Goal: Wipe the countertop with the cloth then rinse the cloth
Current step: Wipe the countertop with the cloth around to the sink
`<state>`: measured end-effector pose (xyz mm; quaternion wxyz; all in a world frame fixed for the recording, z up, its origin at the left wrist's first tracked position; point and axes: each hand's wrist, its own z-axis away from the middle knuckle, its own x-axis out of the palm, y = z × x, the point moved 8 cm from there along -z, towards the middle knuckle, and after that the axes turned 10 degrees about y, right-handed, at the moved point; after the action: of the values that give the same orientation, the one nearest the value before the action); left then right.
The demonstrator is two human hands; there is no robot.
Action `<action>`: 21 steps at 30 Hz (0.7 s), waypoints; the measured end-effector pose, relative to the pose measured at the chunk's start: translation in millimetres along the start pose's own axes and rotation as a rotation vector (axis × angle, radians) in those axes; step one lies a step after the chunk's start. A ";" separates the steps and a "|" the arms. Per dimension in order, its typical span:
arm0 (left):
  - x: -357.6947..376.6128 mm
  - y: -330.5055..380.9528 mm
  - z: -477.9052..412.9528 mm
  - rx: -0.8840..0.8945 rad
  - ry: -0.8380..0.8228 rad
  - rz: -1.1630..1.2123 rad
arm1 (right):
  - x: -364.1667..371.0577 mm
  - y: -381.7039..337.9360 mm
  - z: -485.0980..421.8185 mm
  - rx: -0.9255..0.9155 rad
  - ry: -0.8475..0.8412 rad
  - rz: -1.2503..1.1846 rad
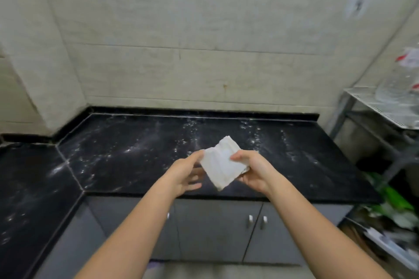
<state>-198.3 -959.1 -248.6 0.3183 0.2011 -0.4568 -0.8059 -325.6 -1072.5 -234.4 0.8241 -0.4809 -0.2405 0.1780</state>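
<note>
Head view: folded white cloth (223, 163) held above the front edge of the speckled black countertop (127, 154), left hand (184, 172) pinching its left corner, other fingers loose, right hand (255, 171) curled round its right side.

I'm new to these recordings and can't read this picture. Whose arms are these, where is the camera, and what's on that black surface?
There is no machine here: a person wears a wide-angle camera on the head, looking forward and down, so the arms are their own. The right hand grips a folded white cloth and the left hand pinches its edge, above a black countertop speckled with white streaks. Grey cabinet doors sit below it, a metal rack at the right.
</note>
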 end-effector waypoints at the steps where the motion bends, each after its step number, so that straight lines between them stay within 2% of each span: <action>1: 28.6 -3.8 -8.7 -0.039 -0.060 0.036 | -21.5 -6.1 -5.0 -0.004 0.005 0.015; 5: 123.6 2.3 -46.4 0.018 -0.117 0.091 | -108.7 -15.6 -35.4 0.033 0.085 0.094; 9: 198.9 5.5 -88.6 0.045 -0.235 0.024 | -182.3 -9.4 -80.2 0.103 0.195 0.115; 12: 237.8 2.0 -139.9 0.082 -0.221 -0.093 | -225.1 -5.4 -120.7 0.137 0.274 0.165; 14: 253.2 0.4 -182.6 0.189 -0.115 -0.245 | -251.8 -5.9 -146.9 0.121 0.366 0.232; 17: 268.8 6.3 -233.7 0.381 0.061 -0.598 | -295.5 -14.5 -188.3 0.097 0.505 0.273; 21: 298.2 5.7 -292.0 0.482 0.060 -0.861 | -353.7 -33.2 -232.0 0.122 0.646 0.206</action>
<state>-230.6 -1346.7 -400.1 -0.0863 0.4625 -0.4964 -0.7295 -482.3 -1437.9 -382.7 0.8627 -0.4839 0.0941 0.1128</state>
